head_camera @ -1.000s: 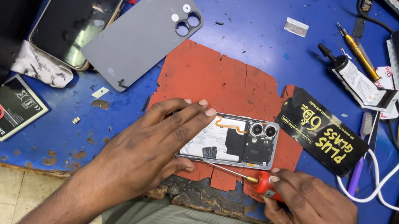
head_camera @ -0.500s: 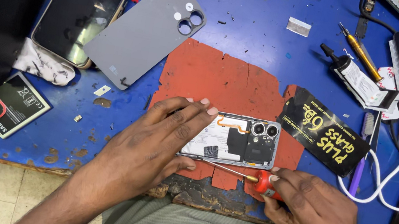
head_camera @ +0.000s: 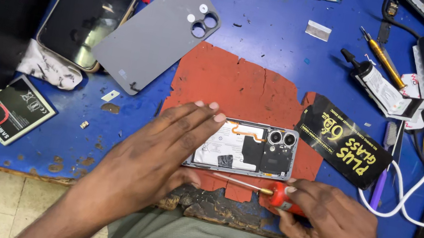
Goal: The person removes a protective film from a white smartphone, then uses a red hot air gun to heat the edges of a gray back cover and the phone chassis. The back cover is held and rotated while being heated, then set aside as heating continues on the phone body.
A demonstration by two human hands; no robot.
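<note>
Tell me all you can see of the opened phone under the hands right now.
The opened phone lies flat, back cover off, lengthwise on the red mat. Its silver frame surrounds a white inner plate, an orange ribbon cable, black shielding and two round camera lenses at its right end. The left hand rests on its left part, fingers pressing it down. The right hand holds a red-handled screwdriver, whose thin shaft points toward the lower edge.

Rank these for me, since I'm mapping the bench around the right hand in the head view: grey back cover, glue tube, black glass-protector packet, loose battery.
From the right hand, which holds a red screwdriver:
1. Black packet, just above the hand.
2. Glue tube, farther up, right of centre.
3. Grey back cover, upper left.
4. Loose battery, far left edge.
</note>
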